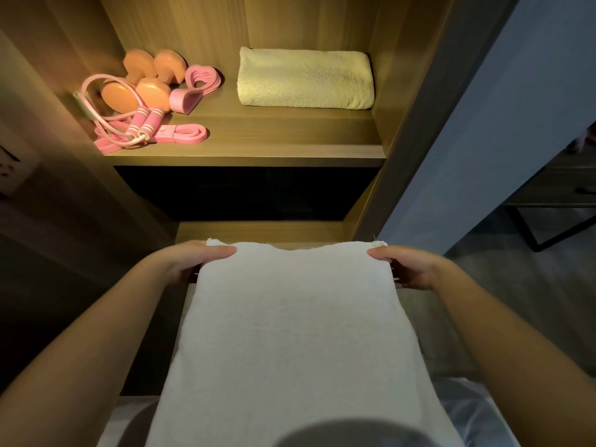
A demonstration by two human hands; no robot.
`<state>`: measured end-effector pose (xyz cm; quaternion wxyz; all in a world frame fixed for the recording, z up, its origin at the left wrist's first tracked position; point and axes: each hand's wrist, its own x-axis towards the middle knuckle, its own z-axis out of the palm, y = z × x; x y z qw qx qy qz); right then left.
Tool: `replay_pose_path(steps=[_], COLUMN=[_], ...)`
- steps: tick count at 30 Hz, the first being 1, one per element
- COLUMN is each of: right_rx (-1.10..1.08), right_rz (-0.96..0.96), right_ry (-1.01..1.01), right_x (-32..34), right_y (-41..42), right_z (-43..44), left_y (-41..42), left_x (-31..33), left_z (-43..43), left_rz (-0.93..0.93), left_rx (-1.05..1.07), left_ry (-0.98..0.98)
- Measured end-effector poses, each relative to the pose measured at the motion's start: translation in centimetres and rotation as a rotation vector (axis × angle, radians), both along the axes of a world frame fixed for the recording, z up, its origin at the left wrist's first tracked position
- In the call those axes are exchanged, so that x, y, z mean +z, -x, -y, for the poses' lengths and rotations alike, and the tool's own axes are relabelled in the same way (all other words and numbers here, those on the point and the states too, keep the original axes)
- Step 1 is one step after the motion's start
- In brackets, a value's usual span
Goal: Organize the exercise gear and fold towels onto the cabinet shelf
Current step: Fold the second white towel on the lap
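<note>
**White towel held out in front of the cabinet**

The left hand (pixel 190 262) and right hand (pixel 406 269) each pinch a far corner of the white towel (pixel 290 317), thumbs on top. The towel is spread flat and runs back toward the person, near and below the cabinet shelf (pixel 258 153). On that far shelf, a folded yellow towel (pixel 306 79) lies on the right. On the left sit two orange dumbbells (pixel 145 82), a pink jump rope (pixel 142 124), a pink band (pixel 188 135) and a pink heart-shaped trainer (pixel 196 83).
</note>
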<state>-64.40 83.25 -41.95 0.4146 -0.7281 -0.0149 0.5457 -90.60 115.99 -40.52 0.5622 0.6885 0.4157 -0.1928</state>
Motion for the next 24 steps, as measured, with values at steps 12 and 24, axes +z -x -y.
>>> replay_pose_path(steps=[12, 24], right_rx=[0.986, 1.134], right_rz=[-0.099, -0.077], right_ry=[0.131, 0.123], right_x=[1.5, 0.1], right_y=[-5.7, -7.0], right_z=[-7.9, -10.8], left_y=[-7.3, -10.2], left_x=[2.2, 1.1], left_z=[-2.5, -3.0], left_rz=[-0.278, -0.337], left_rx=[-0.782, -0.925], left_ry=[-0.075, -0.047])
